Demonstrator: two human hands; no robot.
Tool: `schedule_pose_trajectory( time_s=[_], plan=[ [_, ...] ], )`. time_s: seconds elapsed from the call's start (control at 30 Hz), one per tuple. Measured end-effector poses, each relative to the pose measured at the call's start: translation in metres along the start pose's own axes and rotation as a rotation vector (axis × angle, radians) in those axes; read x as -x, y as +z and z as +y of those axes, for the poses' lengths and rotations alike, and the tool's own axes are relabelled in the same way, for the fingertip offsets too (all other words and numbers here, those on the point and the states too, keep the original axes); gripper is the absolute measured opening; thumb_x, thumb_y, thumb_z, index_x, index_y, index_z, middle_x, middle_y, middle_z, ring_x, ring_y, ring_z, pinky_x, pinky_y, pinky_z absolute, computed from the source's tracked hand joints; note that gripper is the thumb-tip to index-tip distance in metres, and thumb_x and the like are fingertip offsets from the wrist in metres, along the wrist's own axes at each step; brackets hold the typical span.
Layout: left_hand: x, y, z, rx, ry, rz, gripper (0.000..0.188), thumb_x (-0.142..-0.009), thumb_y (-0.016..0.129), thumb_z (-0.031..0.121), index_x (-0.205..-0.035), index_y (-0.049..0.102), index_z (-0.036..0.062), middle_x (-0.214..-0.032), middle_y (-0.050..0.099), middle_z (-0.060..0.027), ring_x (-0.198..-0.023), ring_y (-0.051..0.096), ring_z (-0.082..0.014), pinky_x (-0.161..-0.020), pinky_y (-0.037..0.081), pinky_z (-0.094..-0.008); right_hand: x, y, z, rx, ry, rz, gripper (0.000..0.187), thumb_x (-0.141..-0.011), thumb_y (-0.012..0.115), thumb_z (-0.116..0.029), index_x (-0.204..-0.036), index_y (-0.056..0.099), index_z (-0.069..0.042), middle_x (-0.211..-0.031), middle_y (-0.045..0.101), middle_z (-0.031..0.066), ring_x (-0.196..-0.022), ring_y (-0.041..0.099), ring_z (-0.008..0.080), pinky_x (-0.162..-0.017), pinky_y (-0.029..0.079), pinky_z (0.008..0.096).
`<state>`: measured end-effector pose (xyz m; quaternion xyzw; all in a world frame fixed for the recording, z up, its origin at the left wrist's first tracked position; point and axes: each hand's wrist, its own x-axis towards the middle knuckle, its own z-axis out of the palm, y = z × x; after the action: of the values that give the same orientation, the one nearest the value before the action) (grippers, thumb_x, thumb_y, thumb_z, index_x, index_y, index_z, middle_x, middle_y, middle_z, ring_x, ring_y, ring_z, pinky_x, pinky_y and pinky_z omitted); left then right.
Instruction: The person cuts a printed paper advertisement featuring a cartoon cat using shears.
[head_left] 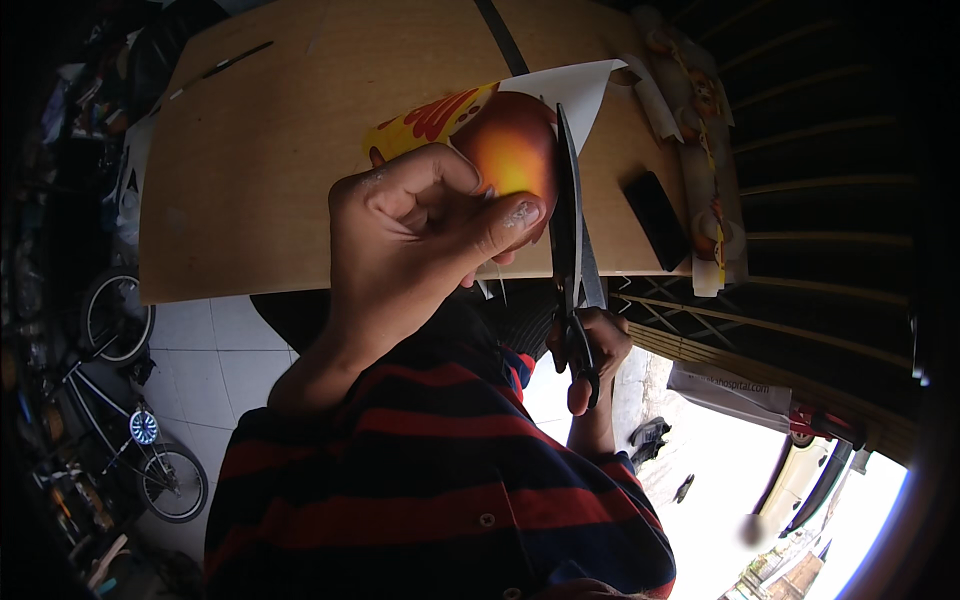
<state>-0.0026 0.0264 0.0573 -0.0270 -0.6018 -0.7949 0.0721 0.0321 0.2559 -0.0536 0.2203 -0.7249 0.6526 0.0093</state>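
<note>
My left hand [405, 225] is closed, pinching a printed sheet [512, 150] between thumb and fingers, above the table's near edge. Red, orange and yellow printing covers the sheet's left part, with a round shape in the middle. Its right part is plain white and spreads out to a point. In my right hand [607, 335] is a pair of large scissors [567, 225] with black handles, its blades pointing away from me. One long blade lies over the sheet, along the round shape's right border. The other blade shows only in part, lower down.
The brown tabletop [250, 180] carries a pen [237, 59] at far left, a dark strip [503, 38] at the back and a black phone [656, 220] at right. Printed sheets [712, 170] line its right edge, beside a slatted gate [820, 180]. A bicycle [143, 428] stands at lower left.
</note>
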Motion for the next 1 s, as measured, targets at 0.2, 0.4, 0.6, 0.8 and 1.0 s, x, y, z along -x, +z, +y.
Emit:
schedule_pose_trajectory(
  time_s=[0.2,0.4,0.6,0.8,1.0],
  plan=[
    [0.002,0.0025,0.0021,0.049,0.006,0.003,0.017,-0.077,0.068,0.005,-0.07,0.054,0.0006,-0.064,0.062,-0.0082,-0.054,0.058,-0.0055,-0.041,0.041,-0.0158,0.0013,0.0028,0.0001,0.048,-0.012,-0.003,0.083,-0.05,0.059,-0.08,-0.072,0.059,0.0,-0.057,0.057,0.0044,-0.045,0.053,0.0117,-0.044,0.039,0.021],
    [0.0024,0.0016,0.0071,0.029,-0.024,-0.003,0.017,-0.077,0.068,0.005,-0.07,0.053,-0.0001,-0.065,0.062,-0.0085,-0.054,0.058,-0.0056,-0.041,0.041,-0.0158,-0.0003,0.0039,-0.0025,0.038,-0.016,0.004,0.082,-0.051,0.058,-0.079,-0.071,0.059,0.0,-0.055,0.056,0.0033,-0.045,0.053,0.0109,-0.044,0.04,0.021],
    [0.0041,0.0011,0.0038,0.026,-0.015,-0.046,0.017,-0.078,0.067,0.005,-0.07,0.053,-0.0007,-0.064,0.061,-0.0084,-0.054,0.056,-0.0048,-0.041,0.04,-0.0154,-0.0041,0.0033,-0.0039,0.011,-0.01,-0.023,0.083,-0.05,0.058,-0.08,-0.072,0.06,-0.001,-0.055,0.056,0.0026,-0.046,0.054,0.0111,-0.044,0.04,0.0209],
    [0.0043,0.0,0.0027,0.021,0.003,-0.055,0.019,-0.078,0.067,0.006,-0.069,0.052,-0.0002,-0.064,0.061,-0.0084,-0.053,0.056,-0.0051,-0.041,0.039,-0.0161,-0.005,0.0074,-0.0028,-0.004,-0.045,-0.004,0.083,-0.048,0.058,-0.081,-0.072,0.06,-0.001,-0.058,0.058,0.0041,-0.05,0.057,0.0155,-0.048,0.044,0.0233],
    [0.0047,0.0002,0.001,0.046,-0.006,-0.053,0.02,-0.078,0.067,0.006,-0.068,0.051,0.0004,-0.064,0.061,-0.0082,-0.054,0.057,-0.0054,-0.041,0.04,-0.016,-0.006,0.0065,-0.0042,0.024,-0.046,0.0,0.08,-0.049,0.059,-0.08,-0.07,0.059,-0.002,-0.058,0.058,0.004,-0.051,0.058,0.0168,-0.049,0.044,0.0242]
  ],
)
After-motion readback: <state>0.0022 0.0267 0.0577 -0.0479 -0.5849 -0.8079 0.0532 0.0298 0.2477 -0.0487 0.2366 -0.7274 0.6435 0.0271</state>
